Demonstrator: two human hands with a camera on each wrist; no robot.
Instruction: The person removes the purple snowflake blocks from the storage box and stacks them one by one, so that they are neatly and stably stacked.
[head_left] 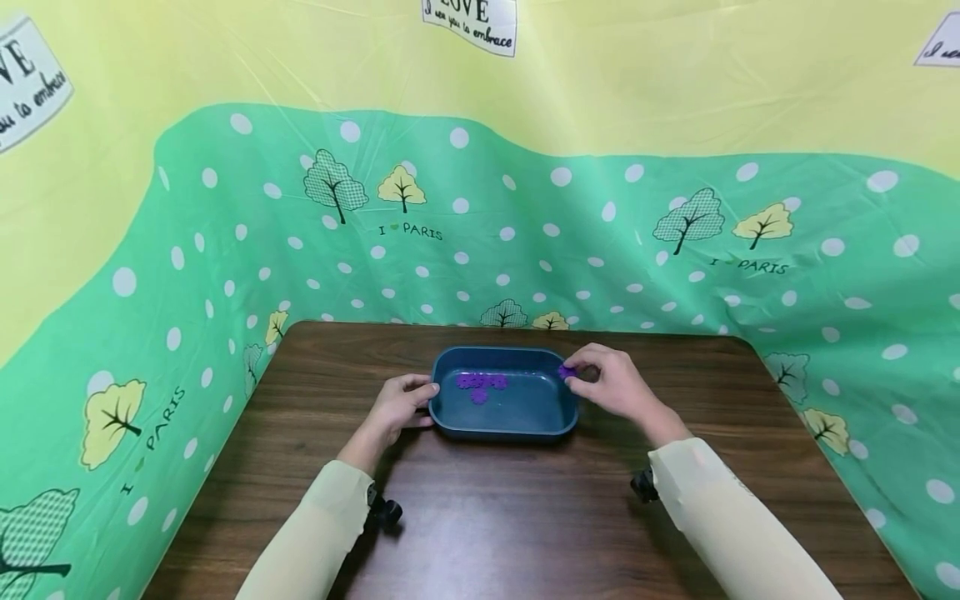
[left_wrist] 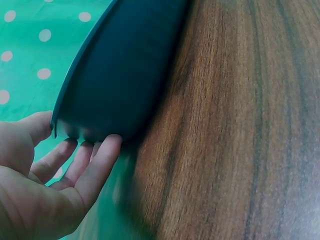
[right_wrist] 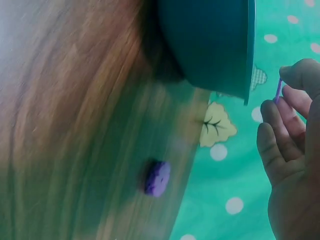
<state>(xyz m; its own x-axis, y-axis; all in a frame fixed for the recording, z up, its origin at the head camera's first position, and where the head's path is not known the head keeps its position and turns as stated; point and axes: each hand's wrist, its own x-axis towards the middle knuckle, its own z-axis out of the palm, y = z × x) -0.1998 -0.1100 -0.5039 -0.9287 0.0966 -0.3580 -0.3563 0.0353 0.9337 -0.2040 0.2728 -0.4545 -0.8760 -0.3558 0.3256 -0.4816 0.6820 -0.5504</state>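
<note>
A dark blue rectangular tray [head_left: 502,436] stands on the table. Several purple scalloped discs [head_left: 479,397] lie on its floor, toward the left. With its thumb at the rim and fingers against the outer wall, my left hand [head_left: 397,406] holds the tray's left end; the left wrist view shows this hand [left_wrist: 55,185] on the tray wall [left_wrist: 115,75]. Over the tray's right rim, my right hand [head_left: 613,383] pinches a purple disc [head_left: 566,372] between thumb and fingers. In the right wrist view that disc [right_wrist: 278,90] appears thin and edge-on.
A short purple stack [right_wrist: 158,179], apparently of similar discs, sits on the table to the right of the tray, hidden in the head view. The brown wooden table [head_left: 480,508] is bordered by a green and yellow printed cloth [head_left: 525,250] behind and at the sides.
</note>
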